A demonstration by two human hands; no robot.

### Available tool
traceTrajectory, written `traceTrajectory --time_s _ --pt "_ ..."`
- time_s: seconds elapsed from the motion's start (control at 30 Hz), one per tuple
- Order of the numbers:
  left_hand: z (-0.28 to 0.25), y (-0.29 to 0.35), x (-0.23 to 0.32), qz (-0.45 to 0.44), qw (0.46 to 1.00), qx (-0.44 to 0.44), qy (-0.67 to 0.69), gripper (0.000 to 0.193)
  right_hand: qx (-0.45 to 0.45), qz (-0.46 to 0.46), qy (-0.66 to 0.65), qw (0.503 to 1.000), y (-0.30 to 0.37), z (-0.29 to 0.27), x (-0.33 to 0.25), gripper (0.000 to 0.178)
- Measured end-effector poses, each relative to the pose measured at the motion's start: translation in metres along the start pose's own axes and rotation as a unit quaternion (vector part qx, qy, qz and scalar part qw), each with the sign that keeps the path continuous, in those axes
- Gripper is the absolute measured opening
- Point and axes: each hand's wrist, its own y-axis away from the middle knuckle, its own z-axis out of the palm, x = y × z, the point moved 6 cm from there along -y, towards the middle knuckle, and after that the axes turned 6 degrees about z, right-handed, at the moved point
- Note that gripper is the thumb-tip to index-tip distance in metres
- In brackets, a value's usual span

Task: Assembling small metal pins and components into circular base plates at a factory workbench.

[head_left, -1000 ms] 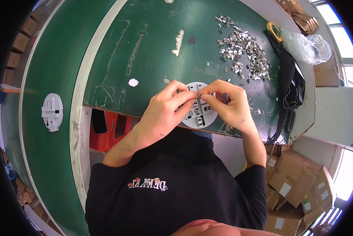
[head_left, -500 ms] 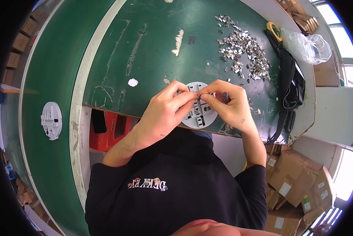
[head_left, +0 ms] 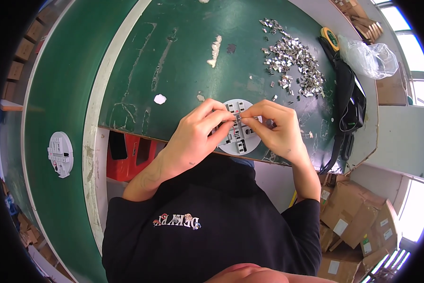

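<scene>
A round light-grey plastic base [head_left: 244, 106] with slots and small fittings lies at the table's front edge. Both hands are over it. My left hand [head_left: 200, 125] comes in from the left, thumb and forefinger pinched together near the middle of the base. Whatever is between these fingertips is too small to make out. My right hand [head_left: 275, 125] meets it from the right, thumb and forefinger pinching a tiny metal-looking piece. A dark rounded thing [head_left: 270, 123] shows in the curl of its other fingers. The fingertips hide part of the base's centre.
Small shiny metal clips [head_left: 297, 61] are heaped at the back right of the green table [head_left: 183, 61]. Beside them lie a black bag [head_left: 351, 101], a yellow tape measure [head_left: 330, 38] and a clear plastic bag [head_left: 374, 59]. Another grey base [head_left: 61, 153] rests on the green belt at left.
The grey base on the left belt has slid a little toward me. My fingertips have shifted slightly over the base at the table edge, still pinched.
</scene>
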Motion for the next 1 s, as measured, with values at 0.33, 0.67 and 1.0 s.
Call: traceTrajectory --time_s 0.33,0.67,1.0 --pt "0.0 0.003 -0.003 -0.026 0.999 -0.007 0.023 0.013 0.022 -0.162 0.129 0.978 0.007 0.011 -0.006 0.018" --pt "0.0 0.002 -0.004 -0.023 0.999 -0.003 0.025 0.014 -0.01 -0.215 0.216 0.952 0.008 0.017 -0.015 0.035" --pt "-0.001 0.002 -0.006 -0.017 1.0 -0.003 0.024 0.013 -0.062 -0.206 0.24 0.947 0.002 0.021 -0.021 0.035"
